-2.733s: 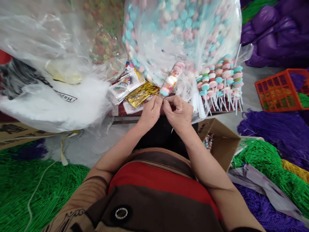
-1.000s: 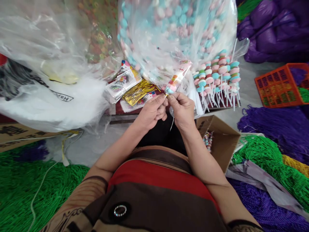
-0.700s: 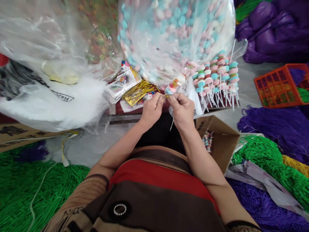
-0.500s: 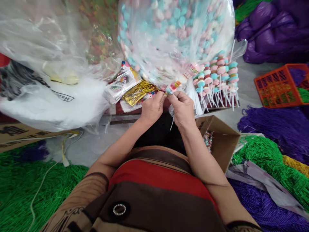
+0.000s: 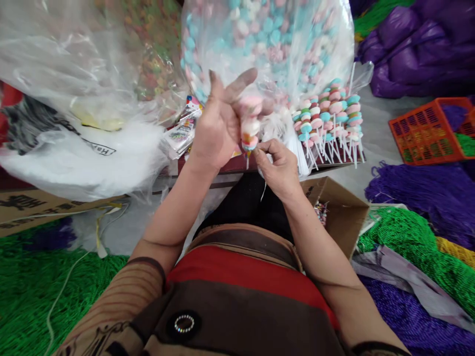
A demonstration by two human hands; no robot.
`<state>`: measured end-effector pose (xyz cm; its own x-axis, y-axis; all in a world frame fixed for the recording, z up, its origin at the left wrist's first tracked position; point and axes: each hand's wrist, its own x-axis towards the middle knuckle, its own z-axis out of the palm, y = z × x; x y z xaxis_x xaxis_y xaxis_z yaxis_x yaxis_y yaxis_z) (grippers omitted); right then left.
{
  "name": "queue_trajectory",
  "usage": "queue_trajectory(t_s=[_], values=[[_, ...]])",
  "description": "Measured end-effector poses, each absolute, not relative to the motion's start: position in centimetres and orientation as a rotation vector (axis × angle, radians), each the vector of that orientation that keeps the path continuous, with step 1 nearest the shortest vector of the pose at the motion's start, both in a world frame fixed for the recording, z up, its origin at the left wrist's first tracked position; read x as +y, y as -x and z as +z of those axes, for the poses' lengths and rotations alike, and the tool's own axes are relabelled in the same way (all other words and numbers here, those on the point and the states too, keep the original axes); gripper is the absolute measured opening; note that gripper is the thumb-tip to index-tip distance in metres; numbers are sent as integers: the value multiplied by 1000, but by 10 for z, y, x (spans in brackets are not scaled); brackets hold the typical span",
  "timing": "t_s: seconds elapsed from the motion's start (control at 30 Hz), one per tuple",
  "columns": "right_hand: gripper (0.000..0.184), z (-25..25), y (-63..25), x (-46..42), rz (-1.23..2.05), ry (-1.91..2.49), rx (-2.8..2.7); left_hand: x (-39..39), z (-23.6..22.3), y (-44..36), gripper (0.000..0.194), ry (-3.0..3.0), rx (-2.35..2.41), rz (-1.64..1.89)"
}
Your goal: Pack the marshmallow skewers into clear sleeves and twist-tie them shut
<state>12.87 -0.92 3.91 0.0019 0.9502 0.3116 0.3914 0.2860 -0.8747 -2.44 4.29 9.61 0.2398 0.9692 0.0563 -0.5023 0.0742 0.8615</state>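
My left hand (image 5: 217,126) is raised in front of the big clear bag of pastel candies (image 5: 274,39). Two of its fingers point up, and its palm is closed against a wrapped candy skewer (image 5: 249,123) that stands upright. Just below, my right hand (image 5: 278,165) pinches the skewer's lower end, where the wrapper gathers round the stick. A row of unwrapped candy skewers (image 5: 328,118) lies just right of my hands. Printed wrapper bags (image 5: 182,132) lie to the left of my left hand.
A cardboard box (image 5: 339,210) sits open by my right elbow. An orange crate (image 5: 426,131) stands at the right. Green strands (image 5: 33,287) and purple strands (image 5: 426,198) cover the floor on both sides. Purple bags (image 5: 411,54) and large clear plastic bags (image 5: 74,64) lie beyond.
My left hand has lifted off the pinch and risen beside the skewer, which has swung from leaning right to upright. My right hand has stayed pinched at its lower end.
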Motion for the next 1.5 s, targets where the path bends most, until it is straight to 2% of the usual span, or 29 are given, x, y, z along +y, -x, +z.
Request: queue_trajectory(t_s=[0.13,0.27,0.33,0.43,0.57,0.63,0.8,1.0,1.17,1.3,1.4,1.5], values=[[17,46,-138,1,685,1250,-1451,9,105,32,79,-1028,562,1240],[19,64,-133,3,590,1225,-1423,-13,72,28,74,-1156,617,957],[19,71,-127,-3,583,1210,-1434,-8,57,24,83,-1087,705,804],[19,68,-119,-16,642,1188,-1469,10,53,21,94,-885,761,825],[20,52,-121,-17,616,1229,-1512,19,71,30,84,-807,713,1033],[18,48,-124,-11,574,1260,-1499,14,74,36,81,-921,703,987],[15,53,-122,-7,581,1196,-1434,4,48,38,69,-1010,874,759],[17,46,-116,-18,753,1142,-1344,13,42,22,56,-850,920,921],[22,34,-118,-18,1057,1102,-1199,10,57,25,27,-853,865,1091],[34,36,-124,-11,1118,1174,-1083,2,54,39,5,-1194,770,985],[39,41,-127,-8,1128,1194,-1041,-2,45,39,11,-1436,753,798],[39,44,-126,-9,1099,1167,-1016,-5,38,30,26,-1303,823,764]])
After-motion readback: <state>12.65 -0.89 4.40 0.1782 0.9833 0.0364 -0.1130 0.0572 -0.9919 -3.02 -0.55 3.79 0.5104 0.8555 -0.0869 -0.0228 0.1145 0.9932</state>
